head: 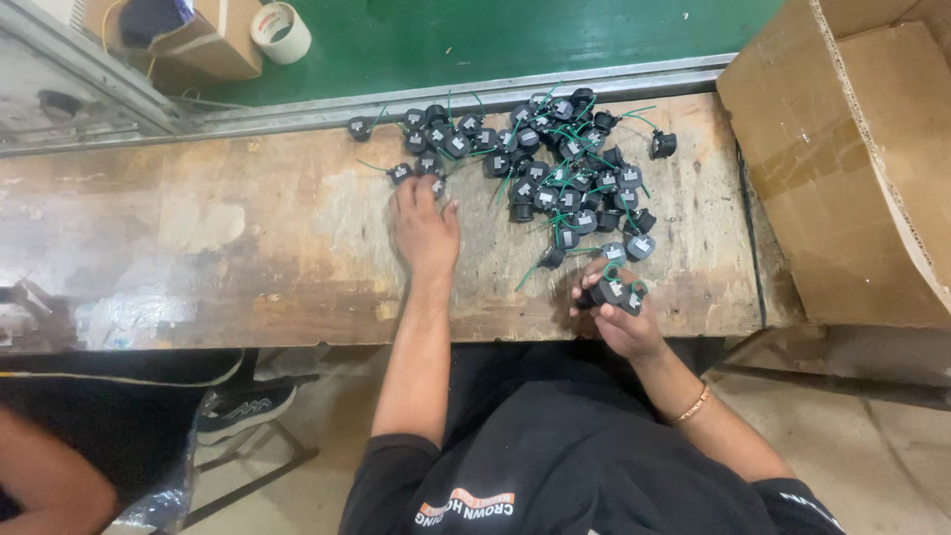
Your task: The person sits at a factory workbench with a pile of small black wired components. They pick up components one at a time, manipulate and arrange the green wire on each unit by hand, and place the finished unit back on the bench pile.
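on the worn wooden bench, the right hand grips a few black parts; the left hand, fingers spread, touches the pile, most still unpicked.

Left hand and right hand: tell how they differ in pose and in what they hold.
The left hand lies stretched flat on the worn wooden bench, fingertips at the edge of the pile of small black round parts with green wires; the right hand is curled near the bench's front edge. The left closes on nothing visible; the right has a grip on a few black parts. Both are bare.
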`<state>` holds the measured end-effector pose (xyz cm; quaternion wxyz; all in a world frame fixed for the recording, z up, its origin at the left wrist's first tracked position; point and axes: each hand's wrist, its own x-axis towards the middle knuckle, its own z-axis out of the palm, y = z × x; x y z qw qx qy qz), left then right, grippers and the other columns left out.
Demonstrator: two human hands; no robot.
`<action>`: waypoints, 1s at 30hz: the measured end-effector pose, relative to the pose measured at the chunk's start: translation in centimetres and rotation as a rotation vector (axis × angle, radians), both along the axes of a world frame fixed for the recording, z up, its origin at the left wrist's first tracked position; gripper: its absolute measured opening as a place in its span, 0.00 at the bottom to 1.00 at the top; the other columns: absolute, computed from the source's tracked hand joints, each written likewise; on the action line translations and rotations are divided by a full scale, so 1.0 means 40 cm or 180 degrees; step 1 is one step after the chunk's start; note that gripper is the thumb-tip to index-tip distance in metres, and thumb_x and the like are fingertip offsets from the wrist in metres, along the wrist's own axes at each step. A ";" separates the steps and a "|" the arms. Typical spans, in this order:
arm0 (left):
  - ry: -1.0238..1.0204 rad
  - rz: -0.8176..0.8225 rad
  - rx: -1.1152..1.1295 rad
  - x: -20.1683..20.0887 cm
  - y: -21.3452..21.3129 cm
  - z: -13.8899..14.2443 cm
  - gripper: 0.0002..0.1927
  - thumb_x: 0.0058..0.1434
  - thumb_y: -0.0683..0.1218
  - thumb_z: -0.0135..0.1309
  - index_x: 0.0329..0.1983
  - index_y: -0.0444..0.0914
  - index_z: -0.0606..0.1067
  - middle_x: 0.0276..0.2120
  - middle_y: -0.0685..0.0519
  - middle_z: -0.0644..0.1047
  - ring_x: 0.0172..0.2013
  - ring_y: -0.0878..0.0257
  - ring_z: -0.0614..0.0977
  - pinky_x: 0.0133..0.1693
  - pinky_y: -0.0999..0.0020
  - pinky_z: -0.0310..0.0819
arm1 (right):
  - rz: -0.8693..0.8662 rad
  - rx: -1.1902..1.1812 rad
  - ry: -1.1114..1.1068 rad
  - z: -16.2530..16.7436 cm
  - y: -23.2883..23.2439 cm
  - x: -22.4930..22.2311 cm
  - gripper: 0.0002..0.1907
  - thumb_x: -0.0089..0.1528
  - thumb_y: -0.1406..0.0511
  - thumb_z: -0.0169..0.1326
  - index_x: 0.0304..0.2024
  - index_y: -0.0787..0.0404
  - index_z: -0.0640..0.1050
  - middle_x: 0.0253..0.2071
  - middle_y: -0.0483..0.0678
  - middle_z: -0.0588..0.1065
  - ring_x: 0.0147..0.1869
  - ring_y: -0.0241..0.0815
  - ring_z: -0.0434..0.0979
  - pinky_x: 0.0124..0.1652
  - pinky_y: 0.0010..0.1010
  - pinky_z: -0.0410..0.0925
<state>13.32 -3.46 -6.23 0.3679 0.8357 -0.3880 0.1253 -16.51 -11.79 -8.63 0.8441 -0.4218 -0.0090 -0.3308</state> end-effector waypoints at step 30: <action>0.1466 -0.3206 -0.1634 -0.290 0.032 -0.020 0.12 0.56 0.35 0.64 0.42 0.37 0.77 0.49 0.44 0.82 0.52 0.52 0.82 0.55 0.59 0.77 | 0.0127 0.0709 0.0540 -0.030 -0.019 0.003 0.23 0.61 0.71 0.59 0.56 0.63 0.67 0.54 0.52 0.70 0.53 0.47 0.78 0.42 0.38 0.77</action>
